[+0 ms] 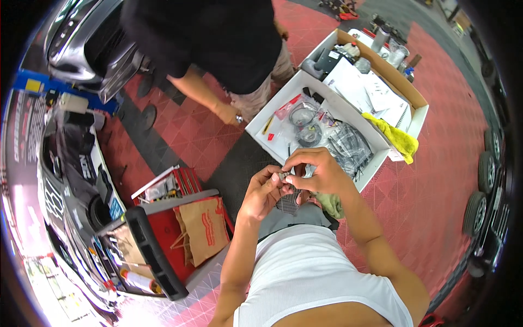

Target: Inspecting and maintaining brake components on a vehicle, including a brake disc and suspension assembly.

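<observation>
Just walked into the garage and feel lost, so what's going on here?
A person's left hand and right hand together pinch a small silvery metal part above a white cardboard box of bagged parts. Another person in a black shirt stands beside the box, near a grey car's front.

open white box, brown paper bag

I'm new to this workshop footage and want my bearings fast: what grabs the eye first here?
At centre, the left hand and right hand pinch a small metal part between their fingertips. Just beyond them lies a white box of bagged parts, with a yellow cloth draped over its right edge. Another person in a black shirt stands at the top on the red tile floor, and a red bin with a brown paper bag sits lower left.
</observation>
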A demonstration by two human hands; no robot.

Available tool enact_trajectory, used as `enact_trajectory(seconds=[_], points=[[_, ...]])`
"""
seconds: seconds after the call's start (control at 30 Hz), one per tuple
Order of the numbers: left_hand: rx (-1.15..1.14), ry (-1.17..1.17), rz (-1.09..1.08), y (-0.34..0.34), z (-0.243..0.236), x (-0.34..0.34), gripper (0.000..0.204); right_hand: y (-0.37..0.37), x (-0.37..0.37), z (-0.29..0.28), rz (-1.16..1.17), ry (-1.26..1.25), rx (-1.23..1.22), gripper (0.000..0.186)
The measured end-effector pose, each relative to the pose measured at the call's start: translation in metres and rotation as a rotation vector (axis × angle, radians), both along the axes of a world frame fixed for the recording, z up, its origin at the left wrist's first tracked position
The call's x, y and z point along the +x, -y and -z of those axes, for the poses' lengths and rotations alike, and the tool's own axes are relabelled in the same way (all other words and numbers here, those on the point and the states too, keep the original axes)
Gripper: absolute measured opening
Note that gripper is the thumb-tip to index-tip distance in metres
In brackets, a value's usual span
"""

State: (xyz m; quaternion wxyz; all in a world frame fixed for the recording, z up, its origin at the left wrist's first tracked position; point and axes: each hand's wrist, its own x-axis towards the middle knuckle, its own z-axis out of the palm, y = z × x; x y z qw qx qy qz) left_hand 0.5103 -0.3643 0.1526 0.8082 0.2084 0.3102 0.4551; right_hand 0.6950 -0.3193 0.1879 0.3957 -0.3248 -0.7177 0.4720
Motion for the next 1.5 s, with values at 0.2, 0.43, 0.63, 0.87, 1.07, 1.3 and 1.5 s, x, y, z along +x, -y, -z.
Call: enact_trajectory(seconds=[0.2,0.43,0.63,0.87,1.07,1.3,1.5], points=[[0.037,0.007,-0.084,0.047,0.003,-0.025,0.027,0.04,-0.033,-0.004,-0.08,-0.014,-0.067,0.018],[0.05,-0.174,-0.142,0.131,0.019,-0.071,0.02,0.119,-0.083,0.024,-0.056,-0.018,-0.344,0.021],[-0.002,-0.248,-0.199,0.219,0.035,-0.128,0.024,0.19,-0.145,0.046,-0.137,0.054,-0.299,0.019],[-0.139,-0.328,-0.339,0.291,0.037,-0.18,0.025,0.23,-0.209,0.044,-0.325,0.151,-0.3,0.02],[-0.106,-0.239,-0.535,0.302,0.026,-0.198,0.022,0.222,-0.247,0.023,-0.523,0.121,-0.131,0.014],[0.006,-0.125,-0.595,0.261,0.023,-0.208,0.016,0.179,-0.258,0.018,-0.472,0.075,-0.103,0.018],[0.034,-0.068,-0.526,0.189,0.019,-0.212,0.019,0.112,-0.256,0.014,-0.444,0.07,-0.214,0.019]])
